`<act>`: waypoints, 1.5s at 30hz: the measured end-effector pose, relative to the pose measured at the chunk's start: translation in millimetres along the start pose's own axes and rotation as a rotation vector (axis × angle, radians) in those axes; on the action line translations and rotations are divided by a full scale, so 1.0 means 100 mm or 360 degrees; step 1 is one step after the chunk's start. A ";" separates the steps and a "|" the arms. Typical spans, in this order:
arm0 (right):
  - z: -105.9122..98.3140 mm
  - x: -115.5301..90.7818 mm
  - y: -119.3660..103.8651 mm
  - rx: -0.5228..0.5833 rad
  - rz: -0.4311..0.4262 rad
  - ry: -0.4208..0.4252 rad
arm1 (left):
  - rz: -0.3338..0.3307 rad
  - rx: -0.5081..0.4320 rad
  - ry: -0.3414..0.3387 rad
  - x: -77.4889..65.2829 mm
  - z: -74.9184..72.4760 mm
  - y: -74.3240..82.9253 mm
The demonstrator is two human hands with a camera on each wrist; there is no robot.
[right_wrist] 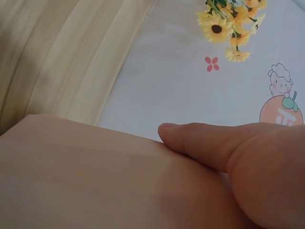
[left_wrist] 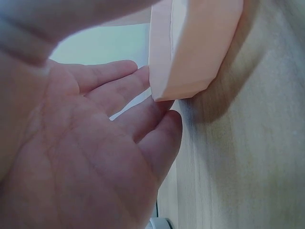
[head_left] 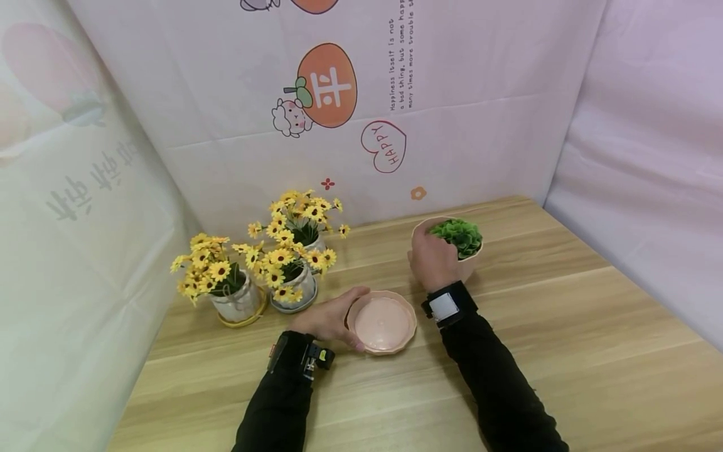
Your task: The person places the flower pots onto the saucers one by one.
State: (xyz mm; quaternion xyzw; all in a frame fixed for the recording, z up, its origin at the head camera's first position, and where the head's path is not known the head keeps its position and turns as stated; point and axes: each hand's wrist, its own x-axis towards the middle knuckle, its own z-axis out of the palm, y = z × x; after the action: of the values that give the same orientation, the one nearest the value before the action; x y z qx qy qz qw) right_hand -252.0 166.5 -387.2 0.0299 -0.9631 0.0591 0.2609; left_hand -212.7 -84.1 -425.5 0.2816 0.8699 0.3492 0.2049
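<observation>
A shallow pale-pink plant saucer with a faceted rim is near the middle of the wooden table. My left hand holds it from its left side, thumb at the near edge and fingers at the far edge. In the left wrist view, fingertips meet the wall of the saucer, close over the wood. Farther back on the right, my right hand grips the left rim of a pink flowerpot holding a leafy green plant. The right wrist view has the thumb along the pot's wall.
Left of the saucer stand several whitish pots of yellow flowers, including a left one, a front one and a back one. A printed white curtain hangs behind the table, with more cloth at both sides.
</observation>
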 end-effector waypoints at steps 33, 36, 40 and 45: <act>-0.05 -0.16 -0.37 0.0117 -0.0184 -0.0088 | 0.0000 -0.0053 -0.0008 -0.01 0.00 0.00; -0.06 -0.18 -0.41 0.0125 -0.0195 -0.0104 | -0.0002 -0.0033 -0.0010 -0.01 0.00 0.00; -0.07 -0.19 -0.45 0.0089 -0.0212 -0.0133 | 0.0005 -0.0009 -0.0008 0.00 0.00 0.00; -0.08 -0.20 -0.47 0.0038 -0.0217 -0.0139 | 0.0014 -0.0007 -0.0009 -0.01 -0.01 -0.01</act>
State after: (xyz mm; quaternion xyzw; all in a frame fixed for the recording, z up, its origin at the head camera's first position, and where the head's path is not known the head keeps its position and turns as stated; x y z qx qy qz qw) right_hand -226.6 121.6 -385.8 0.1011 -0.9685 0.0514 0.2217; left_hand -212.8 -85.0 -425.6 0.2859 0.8674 0.3511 0.2065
